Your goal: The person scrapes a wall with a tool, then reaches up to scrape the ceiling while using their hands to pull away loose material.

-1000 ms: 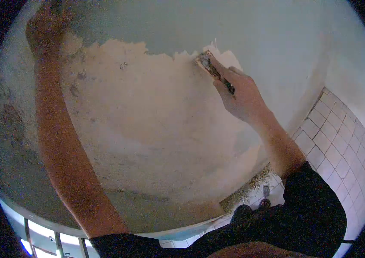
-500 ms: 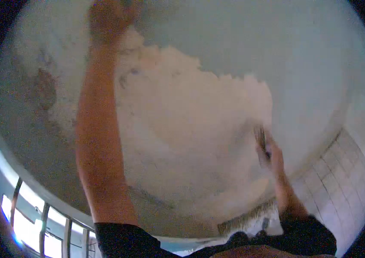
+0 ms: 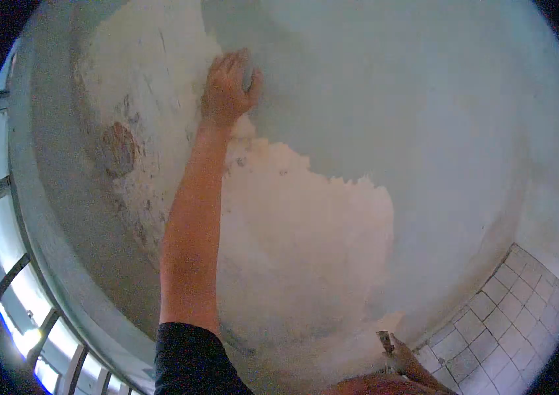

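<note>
The big ceiling [image 3: 424,118] is filling nearly the whole frame, and its pale blue-grey paint [image 3: 437,92] is being seen across the upper right. In the middle and toward the upper left, a wide bare patch [image 3: 305,224] is showing where the paint is gone and cream plaster is being left open. The ragged paint edge [image 3: 332,172] is running down through the middle, and this is where the scraping is best being done, with the blade being kept low and flat so the plaster is not being dug into. White wall tiles [image 3: 490,329] are being seen at the lower right, and a barred window [image 3: 23,296] is glowing at the lower left. The left hand [image 3: 227,89] is being pressed flat on the ceiling at the upper middle, fingers spread wide, nothing being held; the body is being steadied well this way. The right hand [image 3: 406,361] is being held low at the bottom edge, closed around the scraper [image 3: 385,342], whose small blade is pointing up, near the bare patch's lower end. Short, gentle pushes under the loose paint are likely being the safest way.
</note>
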Demonstrator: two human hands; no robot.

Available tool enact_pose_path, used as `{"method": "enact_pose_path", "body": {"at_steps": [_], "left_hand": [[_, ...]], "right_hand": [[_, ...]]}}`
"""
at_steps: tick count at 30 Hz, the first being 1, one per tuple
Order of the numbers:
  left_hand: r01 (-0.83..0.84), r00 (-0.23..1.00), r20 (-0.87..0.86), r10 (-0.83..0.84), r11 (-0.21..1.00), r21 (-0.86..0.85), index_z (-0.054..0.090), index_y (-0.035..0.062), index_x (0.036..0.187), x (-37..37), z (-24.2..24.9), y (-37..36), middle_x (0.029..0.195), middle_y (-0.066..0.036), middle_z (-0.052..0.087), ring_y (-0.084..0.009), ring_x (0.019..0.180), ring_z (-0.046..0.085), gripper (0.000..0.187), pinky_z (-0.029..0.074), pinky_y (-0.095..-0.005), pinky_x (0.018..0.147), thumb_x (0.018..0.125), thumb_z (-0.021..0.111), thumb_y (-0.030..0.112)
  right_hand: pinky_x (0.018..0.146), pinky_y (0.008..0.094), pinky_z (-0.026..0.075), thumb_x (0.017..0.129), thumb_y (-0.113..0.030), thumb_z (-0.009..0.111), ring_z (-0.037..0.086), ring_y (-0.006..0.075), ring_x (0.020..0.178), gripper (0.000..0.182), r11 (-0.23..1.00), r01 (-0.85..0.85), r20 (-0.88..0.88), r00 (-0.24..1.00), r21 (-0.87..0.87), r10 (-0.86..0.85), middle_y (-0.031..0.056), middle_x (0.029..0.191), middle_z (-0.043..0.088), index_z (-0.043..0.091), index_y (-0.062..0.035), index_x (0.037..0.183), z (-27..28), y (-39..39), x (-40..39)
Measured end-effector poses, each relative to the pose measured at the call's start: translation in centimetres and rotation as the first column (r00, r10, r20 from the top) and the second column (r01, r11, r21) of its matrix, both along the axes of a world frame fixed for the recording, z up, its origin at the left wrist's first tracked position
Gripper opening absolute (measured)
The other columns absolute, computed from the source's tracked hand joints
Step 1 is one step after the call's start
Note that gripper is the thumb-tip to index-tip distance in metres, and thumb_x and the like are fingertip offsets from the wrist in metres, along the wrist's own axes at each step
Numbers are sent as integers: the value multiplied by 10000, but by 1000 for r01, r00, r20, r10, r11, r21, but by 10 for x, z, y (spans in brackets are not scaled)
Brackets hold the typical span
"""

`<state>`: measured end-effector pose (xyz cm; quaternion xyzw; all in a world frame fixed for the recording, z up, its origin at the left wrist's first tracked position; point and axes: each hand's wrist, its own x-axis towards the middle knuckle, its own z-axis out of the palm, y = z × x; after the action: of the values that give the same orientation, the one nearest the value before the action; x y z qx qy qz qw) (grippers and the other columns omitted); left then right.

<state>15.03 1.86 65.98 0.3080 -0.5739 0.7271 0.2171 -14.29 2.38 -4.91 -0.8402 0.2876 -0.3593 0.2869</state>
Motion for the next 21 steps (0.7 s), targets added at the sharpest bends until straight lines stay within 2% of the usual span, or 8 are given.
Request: {"method": "enact_pose_path", "body": {"at_steps": [9, 11, 13, 14, 15, 16, 19, 21], "left_hand": [[-55, 998, 44, 47, 979, 197, 590, 31, 1107, 24, -6, 10, 1172, -169, 553, -359, 1103, 514, 406, 326, -554, 1000, 807, 595, 305], [-94, 995, 67, 81, 968, 231, 595, 51, 1109, 40, -6, 29, 1199, -157, 541, -349, 1130, 498, 396, 316, -558, 1005, 805, 597, 304], [-205, 971, 167, 173, 959, 197, 602, 85, 1128, 58, 7, 52, 1232, -152, 525, -337, 1183, 461, 395, 295, -562, 1014, 801, 598, 306], [-243, 961, 161, 224, 964, 108, 606, 101, 1132, 65, 13, 61, 1240, -147, 522, -337, 1189, 454, 397, 293, -560, 1012, 801, 595, 320], [-282, 949, 152, 277, 959, 18, 610, 116, 1136, 70, 17, 72, 1248, -142, 519, -338, 1196, 446, 400, 291, -558, 1010, 801, 592, 333], [-315, 942, 93, 321, 946, -74, 612, 118, 1134, 67, 21, 90, 1243, -137, 526, -341, 1187, 452, 401, 306, -561, 995, 808, 581, 350], [-308, 946, 0, 324, 900, -307, 612, 123, 1139, 113, 47, 97, 1237, -133, 539, -339, 1162, 474, 415, 349, -560, 956, 827, 556, 391], [-411, 911, -157, 381, 867, -281, 612, 119, 1138, 103, 29, 119, 1238, -133, 542, -336, 1144, 492, 420, 353, -560, 953, 831, 549, 399]], "right_hand": [[694, 360, 512, 862, -194, 607, 649, 234, 737, 579, 781, -225, -4, 960, 583, 280, 144, 998, 658, 383, -196, 1396, 182, 33, -12], [633, 337, 406, 871, -560, 472, 456, 143, 721, 457, 640, -48, -50, 990, 767, 134, 3, 703, 487, 604, -123, 866, 186, 16, 3], [635, 344, 392, 851, -594, 500, 443, 153, 688, 503, 829, -236, 204, 967, 508, 150, -2, 689, 468, 536, -100, 759, 180, -12, 23], [627, 352, 388, 885, -518, 498, 431, 165, 611, 446, 901, -86, -23, 994, 425, 106, 9, 670, 455, 601, -84, 899, 220, -17, 29], [617, 333, 402, 938, -396, 445, 423, 176, 565, 374, 901, -258, 293, 943, 348, 157, 13, 658, 447, 586, -112, 1136, 262, -9, 39], [617, 344, 425, 944, -352, 436, 467, 210, 570, 358, 976, -187, 197, 967, 115, 162, 46, 665, 491, 539, -148, 1221, 287, -13, 46], [626, 402, 484, 938, -285, 459, 584, 350, 636, 405, 903, -10, 229, 966, -429, 119, 170, 749, 607, 445, -201, 1335, 369, -10, 87], [654, 476, 484, 930, -246, 467, 595, 407, 694, 442, 902, 7, 207, 974, -431, 92, 239, 809, 598, 394, -174, 1360, 435, 17, 103]]}}
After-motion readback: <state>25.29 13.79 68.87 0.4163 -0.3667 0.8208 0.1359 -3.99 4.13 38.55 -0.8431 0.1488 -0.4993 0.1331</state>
